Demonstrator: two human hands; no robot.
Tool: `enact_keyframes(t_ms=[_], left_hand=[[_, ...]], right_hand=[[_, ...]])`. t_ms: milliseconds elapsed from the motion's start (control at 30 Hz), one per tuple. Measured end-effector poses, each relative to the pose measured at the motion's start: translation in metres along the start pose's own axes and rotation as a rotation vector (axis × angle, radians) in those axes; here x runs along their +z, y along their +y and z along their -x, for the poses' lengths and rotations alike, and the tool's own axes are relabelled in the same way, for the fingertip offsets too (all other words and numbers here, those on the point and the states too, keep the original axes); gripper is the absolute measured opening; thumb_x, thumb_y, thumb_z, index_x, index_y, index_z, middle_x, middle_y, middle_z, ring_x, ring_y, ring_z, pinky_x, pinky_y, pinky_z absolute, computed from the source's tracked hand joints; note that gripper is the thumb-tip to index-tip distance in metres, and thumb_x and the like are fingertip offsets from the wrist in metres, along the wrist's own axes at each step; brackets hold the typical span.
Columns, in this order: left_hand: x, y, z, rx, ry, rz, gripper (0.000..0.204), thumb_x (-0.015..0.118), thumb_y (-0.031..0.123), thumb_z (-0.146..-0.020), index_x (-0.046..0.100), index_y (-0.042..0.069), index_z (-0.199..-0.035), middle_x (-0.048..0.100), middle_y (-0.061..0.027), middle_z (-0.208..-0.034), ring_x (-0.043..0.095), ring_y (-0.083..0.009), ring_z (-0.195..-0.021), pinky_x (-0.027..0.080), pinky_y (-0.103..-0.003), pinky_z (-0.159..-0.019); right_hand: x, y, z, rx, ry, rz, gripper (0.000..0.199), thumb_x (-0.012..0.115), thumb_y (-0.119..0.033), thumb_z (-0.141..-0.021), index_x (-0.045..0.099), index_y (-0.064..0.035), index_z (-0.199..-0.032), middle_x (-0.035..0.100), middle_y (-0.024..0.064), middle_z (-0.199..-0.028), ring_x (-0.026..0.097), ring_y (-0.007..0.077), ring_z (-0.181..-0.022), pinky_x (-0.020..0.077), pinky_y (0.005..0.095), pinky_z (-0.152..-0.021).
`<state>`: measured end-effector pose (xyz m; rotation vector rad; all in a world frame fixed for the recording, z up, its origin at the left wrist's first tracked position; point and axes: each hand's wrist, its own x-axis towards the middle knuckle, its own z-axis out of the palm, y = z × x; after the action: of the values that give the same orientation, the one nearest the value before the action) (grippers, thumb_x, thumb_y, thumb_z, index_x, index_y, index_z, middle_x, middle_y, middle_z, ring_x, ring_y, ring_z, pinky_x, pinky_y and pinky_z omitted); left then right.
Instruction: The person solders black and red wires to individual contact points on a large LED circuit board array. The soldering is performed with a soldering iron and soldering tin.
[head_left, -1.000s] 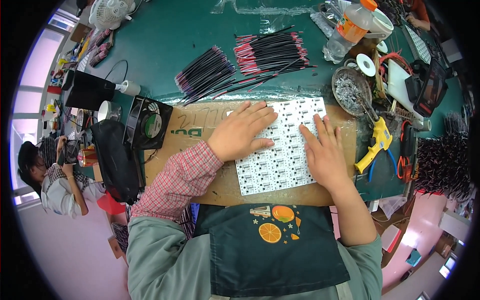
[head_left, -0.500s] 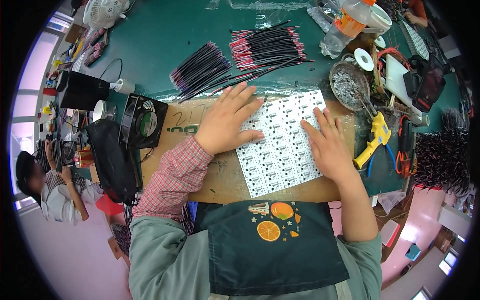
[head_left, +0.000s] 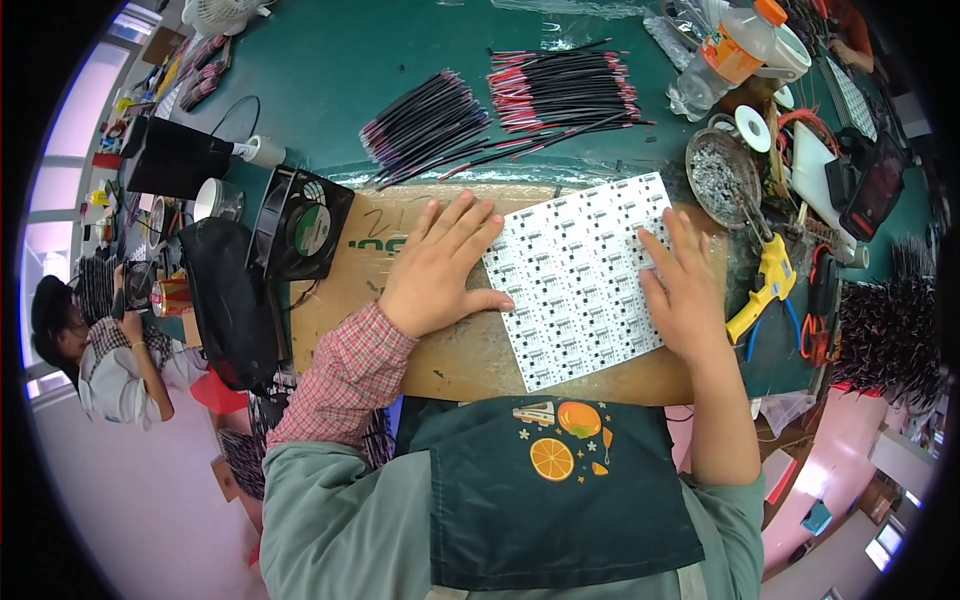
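A white circuit board panel (head_left: 575, 285), printed with rows of small dark parts, lies slightly turned on a brown cardboard sheet (head_left: 335, 315) before me. My left hand (head_left: 437, 268) is flat with fingers apart, mostly on the cardboard, its thumb tip at the panel's left edge. Over the panel's right edge rests my right hand (head_left: 688, 290), fingers stretched out and spread on the board. Neither hand grips anything. Beyond the cardboard lie two bundles of cut black wires, one with purplish ends (head_left: 425, 122), the other with red ends (head_left: 565, 92).
At left stand a black square fan (head_left: 308, 228) and a black pouch (head_left: 228, 305). Right of the panel are a pan of grey scraps (head_left: 722, 170), a yellow glue gun (head_left: 768, 280), blue-handled pliers (head_left: 790, 320) and a plastic bottle (head_left: 735, 55). Another person (head_left: 125, 350) works at far left.
My left hand has slid left and nearer, off the panel's upper left part, leaving its thumb at the edge. My right hand stays on the right side. The whole view has shifted slightly.
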<state>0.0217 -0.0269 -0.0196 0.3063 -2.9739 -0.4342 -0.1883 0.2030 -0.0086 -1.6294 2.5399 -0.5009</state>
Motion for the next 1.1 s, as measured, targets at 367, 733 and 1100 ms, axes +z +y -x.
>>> enact_keyframes(t_ms=[367,733,1100], left_hand=[[-0.008,-0.01,-0.007,0.148,-0.051,0.116,0.084,0.074,0.055,-0.064,0.05,0.009,-0.13,0.042,-0.0146,-0.139,0.032,-0.0336,-0.135,0.022,-0.05,-0.112],[-0.005,-0.006,-0.01,0.171,-0.045,0.123,0.078,0.073,0.055,-0.066,0.055,0.008,-0.125,0.045,-0.0133,-0.137,0.034,-0.0306,-0.134,0.023,-0.049,-0.112],[-0.003,-0.072,-0.038,-0.114,0.548,-0.028,0.026,0.069,0.018,-0.076,0.064,0.006,-0.099,0.062,-0.0105,-0.102,0.056,-0.031,-0.1,0.046,-0.042,-0.084]], right_hand=[[-0.05,0.073,0.095,0.641,0.576,-0.378,0.022,0.062,-0.018,-0.09,0.063,0.0001,-0.103,0.061,0.0059,-0.091,0.056,0.0117,-0.08,0.0446,0.0244,-0.07],[-0.054,0.069,0.08,1.135,0.089,-0.184,0.054,0.066,-0.047,-0.084,0.06,0.0043,-0.098,0.055,0.0045,-0.068,0.048,0.0096,-0.047,0.0376,0.0238,-0.044],[-0.048,0.069,0.063,1.072,0.133,-0.012,0.063,0.067,-0.046,-0.08,0.057,0.0068,-0.112,0.059,0.0094,-0.072,0.057,0.0171,-0.052,0.0443,0.0284,-0.051]])
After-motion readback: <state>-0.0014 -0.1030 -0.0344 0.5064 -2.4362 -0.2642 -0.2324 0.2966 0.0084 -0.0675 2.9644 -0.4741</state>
